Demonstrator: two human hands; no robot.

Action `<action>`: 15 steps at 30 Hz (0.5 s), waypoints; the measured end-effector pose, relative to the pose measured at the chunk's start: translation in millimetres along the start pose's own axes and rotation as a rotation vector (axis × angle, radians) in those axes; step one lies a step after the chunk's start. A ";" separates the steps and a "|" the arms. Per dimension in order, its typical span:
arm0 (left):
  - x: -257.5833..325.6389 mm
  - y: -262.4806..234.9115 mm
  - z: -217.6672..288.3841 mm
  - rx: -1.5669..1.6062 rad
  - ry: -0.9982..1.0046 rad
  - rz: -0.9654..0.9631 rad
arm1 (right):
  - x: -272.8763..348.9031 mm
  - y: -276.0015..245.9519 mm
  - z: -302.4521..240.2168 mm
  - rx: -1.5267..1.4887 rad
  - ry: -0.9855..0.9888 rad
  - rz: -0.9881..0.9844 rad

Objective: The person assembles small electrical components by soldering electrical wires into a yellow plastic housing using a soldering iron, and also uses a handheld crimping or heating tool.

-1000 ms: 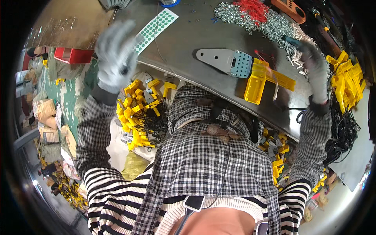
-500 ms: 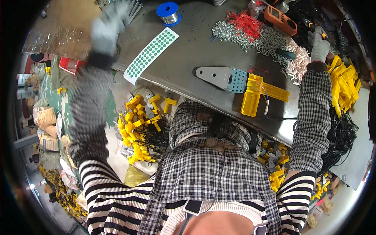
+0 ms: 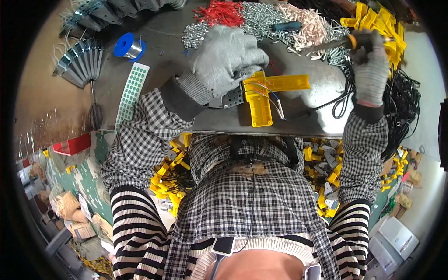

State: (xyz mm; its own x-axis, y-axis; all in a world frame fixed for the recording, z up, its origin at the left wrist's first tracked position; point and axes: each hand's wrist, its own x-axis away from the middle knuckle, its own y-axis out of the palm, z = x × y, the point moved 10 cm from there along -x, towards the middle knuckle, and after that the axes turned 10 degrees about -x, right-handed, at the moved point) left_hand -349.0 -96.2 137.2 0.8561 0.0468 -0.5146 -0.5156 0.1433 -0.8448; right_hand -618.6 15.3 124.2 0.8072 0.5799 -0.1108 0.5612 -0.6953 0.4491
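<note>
Tabletop [image 3: 168, 65]: yellow housing [image 3: 260, 112] beside left hand [image 3: 224, 60]

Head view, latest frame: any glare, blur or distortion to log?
Head view: white glare on the metal table, toward its right side; head view: right hand slightly blurred, left hand crisper; head view: fisheye bending, dark surround.

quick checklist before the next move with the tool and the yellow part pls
1. Right hand has the orange-and-black tool: ok, held by its handle.
2. Tool touching the yellow part: not ok, it is apart, to the right.
3. Yellow part on the table, open side up: ok.
4. Wires all inside it: not ok, ends stick out past its side.
5. Left hand gripping the yellow part: cannot tell, contact is hidden.
</note>
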 end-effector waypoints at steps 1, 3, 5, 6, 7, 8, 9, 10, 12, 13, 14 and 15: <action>-0.5 5.9 6.7 -0.009 0.039 -0.022 | 9.4 -13.1 16.8 -0.118 0.106 0.084; -2.8 10.6 9.9 -0.034 0.025 -0.052 | 26.2 -1.5 32.4 -0.033 0.146 0.061; -3.4 20.0 9.7 -0.041 0.029 -0.108 | 39.9 1.3 42.7 -0.054 0.196 0.201; -4.2 20.4 10.2 -0.037 0.031 -0.109 | 34.3 1.0 53.5 -0.055 0.255 0.017; -4.4 21.9 10.9 -0.058 0.040 -0.124 | 38.0 16.2 58.2 -0.058 0.316 -0.168; -4.3 23.3 11.3 -0.080 0.049 -0.138 | 39.3 2.6 64.3 -0.020 0.255 -0.012; -4.3 23.6 11.0 -0.078 0.047 -0.141 | 40.6 5.2 69.0 -0.021 0.259 -0.011; -4.4 22.6 12.3 -0.082 0.056 -0.136 | 41.1 4.7 73.4 -0.023 0.269 0.011; -4.2 21.4 14.0 -0.086 0.063 -0.131 | 44.7 6.5 77.1 0.015 0.272 0.043; -4.0 23.4 13.3 -0.085 0.056 -0.149 | 44.5 5.2 78.6 0.015 0.273 0.043; -3.6 25.6 12.7 -0.084 0.049 -0.167 | 44.0 2.3 81.2 0.034 0.281 0.040; -3.5 26.2 12.6 -0.083 0.049 -0.167 | 43.6 -0.2 83.6 0.052 0.288 0.037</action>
State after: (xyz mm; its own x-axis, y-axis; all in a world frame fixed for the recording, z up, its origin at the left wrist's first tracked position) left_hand -365.0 -80.2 118.7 0.9286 -0.0189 -0.3707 -0.3689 0.0628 -0.9273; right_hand -568.3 5.3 45.2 0.7461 0.6453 0.1644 0.5470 -0.7347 0.4013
